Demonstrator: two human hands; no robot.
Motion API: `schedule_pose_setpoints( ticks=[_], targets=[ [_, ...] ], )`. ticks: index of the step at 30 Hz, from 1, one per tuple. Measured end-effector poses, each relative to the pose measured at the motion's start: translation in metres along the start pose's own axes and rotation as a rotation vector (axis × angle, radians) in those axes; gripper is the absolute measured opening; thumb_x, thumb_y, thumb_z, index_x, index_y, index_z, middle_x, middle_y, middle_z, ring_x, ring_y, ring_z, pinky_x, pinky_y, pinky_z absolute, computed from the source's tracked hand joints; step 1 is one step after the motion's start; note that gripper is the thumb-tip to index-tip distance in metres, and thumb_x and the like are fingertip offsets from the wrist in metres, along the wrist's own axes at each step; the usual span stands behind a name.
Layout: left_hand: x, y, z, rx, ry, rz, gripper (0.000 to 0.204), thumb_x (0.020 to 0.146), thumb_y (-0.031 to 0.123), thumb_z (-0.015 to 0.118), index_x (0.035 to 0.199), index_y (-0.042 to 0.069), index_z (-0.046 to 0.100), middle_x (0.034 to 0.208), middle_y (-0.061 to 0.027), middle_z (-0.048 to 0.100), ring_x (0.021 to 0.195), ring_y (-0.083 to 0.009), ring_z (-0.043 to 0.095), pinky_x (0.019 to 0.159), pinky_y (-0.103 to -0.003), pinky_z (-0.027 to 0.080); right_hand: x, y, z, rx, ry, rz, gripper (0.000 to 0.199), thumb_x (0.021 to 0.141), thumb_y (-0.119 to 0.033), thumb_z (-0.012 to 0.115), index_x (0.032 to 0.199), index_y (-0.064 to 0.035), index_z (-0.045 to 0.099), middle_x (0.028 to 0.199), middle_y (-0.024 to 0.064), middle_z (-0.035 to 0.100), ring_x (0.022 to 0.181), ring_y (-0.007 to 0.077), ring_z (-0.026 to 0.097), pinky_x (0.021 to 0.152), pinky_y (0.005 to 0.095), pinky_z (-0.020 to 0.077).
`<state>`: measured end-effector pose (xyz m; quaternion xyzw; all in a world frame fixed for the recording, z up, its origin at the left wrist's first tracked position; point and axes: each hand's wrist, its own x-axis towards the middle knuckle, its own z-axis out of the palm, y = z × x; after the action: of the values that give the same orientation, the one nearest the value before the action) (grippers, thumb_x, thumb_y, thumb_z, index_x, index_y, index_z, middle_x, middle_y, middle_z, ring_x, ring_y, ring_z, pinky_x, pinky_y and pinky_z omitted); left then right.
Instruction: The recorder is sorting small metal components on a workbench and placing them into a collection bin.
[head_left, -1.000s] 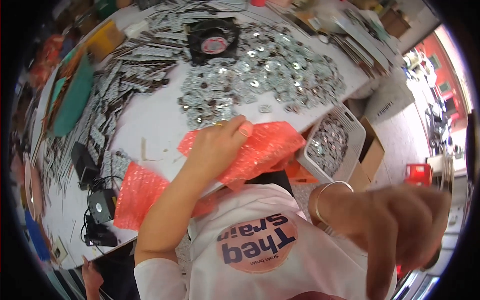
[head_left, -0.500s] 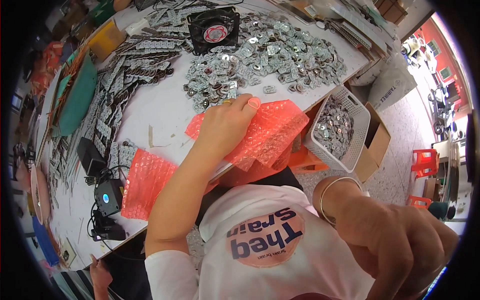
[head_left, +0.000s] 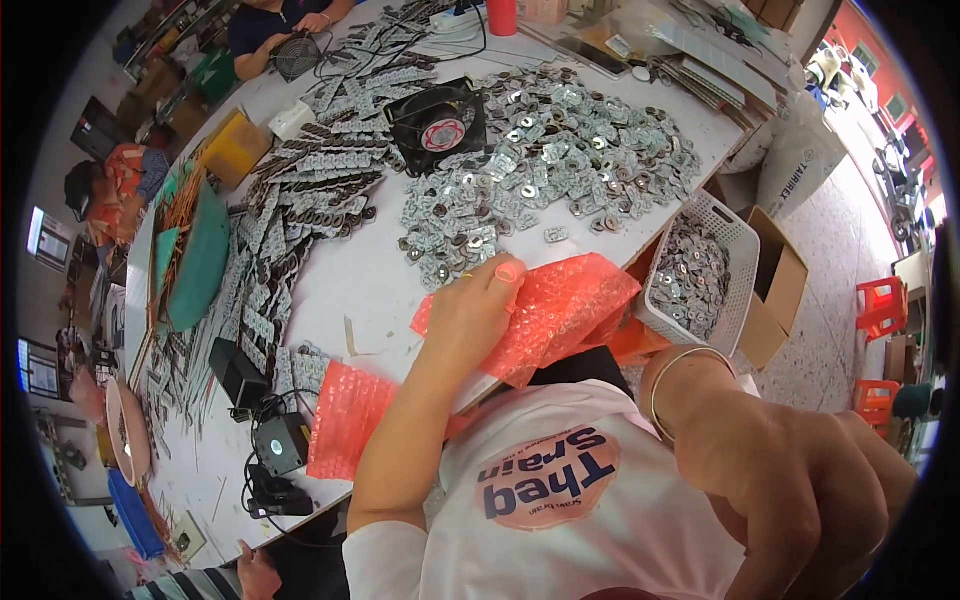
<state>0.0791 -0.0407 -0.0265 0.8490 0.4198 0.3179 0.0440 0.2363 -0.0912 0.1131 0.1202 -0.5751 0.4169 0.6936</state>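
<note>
My left hand (head_left: 470,318) is closed on a sheet of pink-red bubble wrap (head_left: 572,305) at the table's near edge. A ring shows on one finger. The wrap bunches to the right of the hand, and another stretch of it lies left of my forearm. Whether both stretches are one piece is hidden by the arm. Just beyond the hand spreads a heap of small silvery metal pieces (head_left: 550,160), with one loose piece apart from it. My right hand (head_left: 800,480), a bangle at its wrist, is raised close in front at lower right. Its fingers are curled; their tips are out of sight.
A black square fan (head_left: 437,125) stands behind the heap, and strips of joined pieces (head_left: 300,190) cover the table's left. Black adapters with cables (head_left: 280,445) sit by the near left edge. On the right is a white basket (head_left: 745,265) of pieces beside a cardboard box (head_left: 785,285). Co-workers sit beyond.
The view has shifted, so the table sits lower and further right, and people at the far side show more. My left hand keeps its grip on the wrap; my right hand stays raised.
</note>
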Motion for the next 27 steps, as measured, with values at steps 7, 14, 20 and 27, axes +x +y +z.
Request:
schedule_pose_setpoints(
  ticks=[7,14,20,27],
  targets=[
    [-0.001,-0.007,-0.002,-0.173,0.036,-0.024,0.023,0.077,0.001,0.064,0.096,0.008,0.054,0.090,-0.0094,0.064,0.069,-0.0272,0.063,0.057,-0.032,0.051,-0.005,0.021,-0.041,-0.086,0.035,0.224,0.011,0.089,-0.011,0.051,0.081,-0.0036,0.053,0.078,0.0033,0.050,0.062,0.0122,0.047,0.059,0.0278,0.0450],
    [-0.002,-0.019,-0.006,-0.546,0.096,-0.249,0.021,0.081,0.000,0.059,0.101,0.003,0.056,0.094,-0.0127,0.060,0.069,-0.0260,0.061,0.059,-0.030,0.052,-0.018,0.058,-0.083,-0.115,0.039,0.544,0.011,0.091,-0.012,0.049,0.085,-0.0040,0.053,0.079,0.0028,0.051,0.063,0.0115,0.047,0.058,0.0262,0.0409],
    [0.000,-0.019,-0.005,-0.646,0.028,-0.537,0.018,0.086,0.002,0.056,0.104,-0.001,0.058,0.093,-0.0127,0.059,0.075,-0.0199,0.063,0.063,-0.027,0.052,-0.040,0.143,-0.118,-0.403,-0.044,0.737,0.015,0.091,-0.010,0.051,0.079,-0.0020,0.054,0.070,0.0032,0.051,0.057,0.0110,0.046,0.053,0.0251,0.0389],
    [0.000,-0.018,-0.014,-1.010,0.105,-0.837,0.023,0.089,0.006,0.056,0.109,-0.001,0.050,0.093,-0.0104,0.059,0.073,-0.0153,0.064,0.063,-0.026,0.052,-0.052,0.161,-0.135,-0.451,-0.236,0.828,0.022,0.092,-0.017,0.053,0.075,-0.0038,0.050,0.068,0.0016,0.051,0.059,0.0094,0.046,0.052,0.0239,0.0378]
  ],
)
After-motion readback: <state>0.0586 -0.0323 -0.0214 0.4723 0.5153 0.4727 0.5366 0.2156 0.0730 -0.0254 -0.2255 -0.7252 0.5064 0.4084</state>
